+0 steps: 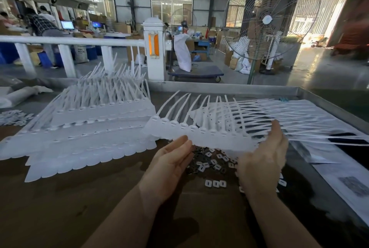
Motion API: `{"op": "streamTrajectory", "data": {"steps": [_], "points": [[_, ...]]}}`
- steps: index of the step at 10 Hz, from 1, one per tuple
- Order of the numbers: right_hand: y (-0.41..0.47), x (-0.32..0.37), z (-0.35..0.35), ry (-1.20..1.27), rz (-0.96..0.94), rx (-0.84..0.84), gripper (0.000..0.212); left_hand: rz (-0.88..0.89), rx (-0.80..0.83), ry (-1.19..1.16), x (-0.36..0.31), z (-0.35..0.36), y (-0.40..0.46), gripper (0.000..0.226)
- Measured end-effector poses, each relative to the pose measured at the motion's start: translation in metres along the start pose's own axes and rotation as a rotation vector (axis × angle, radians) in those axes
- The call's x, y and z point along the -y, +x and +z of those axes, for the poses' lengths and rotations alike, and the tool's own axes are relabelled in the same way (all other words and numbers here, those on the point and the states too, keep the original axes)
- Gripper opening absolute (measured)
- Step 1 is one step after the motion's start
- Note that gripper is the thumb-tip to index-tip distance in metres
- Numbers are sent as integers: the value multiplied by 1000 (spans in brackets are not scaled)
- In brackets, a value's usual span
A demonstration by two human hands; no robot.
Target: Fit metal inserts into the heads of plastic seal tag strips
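Observation:
A white sheet of joined seal tag strips (201,134) hangs above the table, its heads in a row and its tails curving away from me. My left hand (169,165) supports the sheet's near edge from below, palm up. My right hand (263,157) grips its right end, fingers curled over the tails. Under the sheet lies a loose heap of small metal inserts (211,164), some dark, some pale. A trio of pale inserts (215,183) sits nearer me.
A tall stack of strip sheets (87,126) fills the left of the brown table (79,207). More strips over white paper (311,120) lie at the right. A metal rim (239,90) bounds the far edge. A standing fan (267,18) and white railing (69,41) lie beyond.

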State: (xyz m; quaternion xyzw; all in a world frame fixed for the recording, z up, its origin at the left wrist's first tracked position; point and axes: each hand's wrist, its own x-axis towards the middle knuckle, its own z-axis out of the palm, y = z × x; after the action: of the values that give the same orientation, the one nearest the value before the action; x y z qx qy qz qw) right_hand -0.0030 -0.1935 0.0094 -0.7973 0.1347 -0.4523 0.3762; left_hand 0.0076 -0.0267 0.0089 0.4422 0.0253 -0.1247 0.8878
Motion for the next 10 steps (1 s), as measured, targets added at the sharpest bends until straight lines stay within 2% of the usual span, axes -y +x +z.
{"op": "streamTrajectory", "data": {"steps": [1,2,3,4,5,6,7,8,9,10], "points": [[-4,5,-2,-130,-253,-26,69,-18,93,96,-1,0,0,65],[-10,2,0,-240,-546,215,53,37,106,205,2,3,0,62],[-12,0,3,-348,-642,394,53,-150,78,-71,11,9,-11,45],[-10,-1,4,-368,-675,377,44,-174,128,205,11,10,-13,41],[-7,-2,1,-384,-711,359,40,-64,113,114,9,8,-2,49],[-8,-3,1,-381,-696,328,38,158,29,203,5,7,-4,66],[-7,-4,2,-403,-682,297,32,326,-229,417,1,3,-4,43],[-7,-5,1,-412,-659,278,27,432,-418,465,-4,-3,-3,16],[-7,-7,0,-414,-645,281,25,456,-492,526,-5,-5,-3,5],[-7,-9,0,-434,-628,296,24,510,-526,682,-4,-7,0,8]]}}
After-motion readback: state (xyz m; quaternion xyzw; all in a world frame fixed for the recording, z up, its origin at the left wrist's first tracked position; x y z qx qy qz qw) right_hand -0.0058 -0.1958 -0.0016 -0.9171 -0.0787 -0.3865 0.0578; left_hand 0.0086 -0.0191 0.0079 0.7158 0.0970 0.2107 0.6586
